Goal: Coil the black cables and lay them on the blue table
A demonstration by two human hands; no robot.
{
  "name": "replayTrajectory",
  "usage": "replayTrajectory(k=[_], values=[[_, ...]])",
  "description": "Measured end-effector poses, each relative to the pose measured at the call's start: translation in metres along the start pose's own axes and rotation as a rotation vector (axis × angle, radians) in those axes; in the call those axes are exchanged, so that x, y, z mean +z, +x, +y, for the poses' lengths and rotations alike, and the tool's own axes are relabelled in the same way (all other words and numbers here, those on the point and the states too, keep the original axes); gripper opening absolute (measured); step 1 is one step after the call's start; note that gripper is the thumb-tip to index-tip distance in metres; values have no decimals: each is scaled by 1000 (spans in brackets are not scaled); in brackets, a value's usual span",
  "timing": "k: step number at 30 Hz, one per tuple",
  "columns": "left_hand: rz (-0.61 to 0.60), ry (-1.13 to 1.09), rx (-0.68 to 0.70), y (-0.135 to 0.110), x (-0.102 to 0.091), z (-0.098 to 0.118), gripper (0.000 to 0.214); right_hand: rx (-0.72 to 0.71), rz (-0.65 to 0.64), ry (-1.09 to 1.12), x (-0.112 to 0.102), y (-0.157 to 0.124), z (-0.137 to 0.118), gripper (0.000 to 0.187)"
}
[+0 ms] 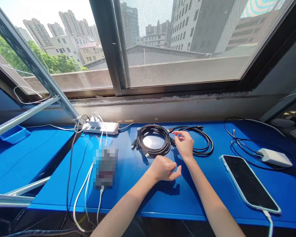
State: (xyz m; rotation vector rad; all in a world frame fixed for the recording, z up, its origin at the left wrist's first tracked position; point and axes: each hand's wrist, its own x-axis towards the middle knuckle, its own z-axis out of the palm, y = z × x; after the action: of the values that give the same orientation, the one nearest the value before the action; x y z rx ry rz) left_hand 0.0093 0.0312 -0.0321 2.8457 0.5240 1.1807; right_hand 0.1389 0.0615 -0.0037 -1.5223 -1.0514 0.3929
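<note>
A coil of black cable (pixel 141 138) lies on the blue table, with several dark plugs around its ring. My right hand (pixel 185 144) is just right of this coil, its index finger stretched left towards a plug and the other fingers partly hidden; nothing shows in its grasp. Behind that hand lies a second, looser black cable coil (pixel 210 144). My left hand (pixel 162 168) hovers in front of the first coil, back of the hand up. Its fingers are curled in and its thumb sticks out to the right, with nothing visible in it.
A white power strip (pixel 110 128) with plugged-in chargers stands at the back left. Before it is a blurred-out device (pixel 107 169) on a white cable. At right lie a phone (pixel 251 184) and a white adapter (pixel 275 157) with black cord. A metal frame (pixel 61 98) rises at left.
</note>
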Motion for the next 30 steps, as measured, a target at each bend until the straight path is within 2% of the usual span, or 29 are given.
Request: replayTrajectory(k=[2,12,17,21,26,30], values=[[-13,11,-31,-1,-1,-3,39,-15,-7,-20,0,0,1,21],[76,50,-199,2,-15,-19,38,-24,-32,-158,-1,2,8,23],[74,3,-193,3,-17,-15,37,-21,-55,-255,-4,6,13,28],[79,-17,-190,2,-16,-13,37,-15,-54,-362,-9,7,13,24],[101,-15,-199,1,-15,-14,36,50,-66,-485,-12,6,16,26],[109,-15,-202,1,-16,-14,36,86,-107,-536,-19,10,19,22]])
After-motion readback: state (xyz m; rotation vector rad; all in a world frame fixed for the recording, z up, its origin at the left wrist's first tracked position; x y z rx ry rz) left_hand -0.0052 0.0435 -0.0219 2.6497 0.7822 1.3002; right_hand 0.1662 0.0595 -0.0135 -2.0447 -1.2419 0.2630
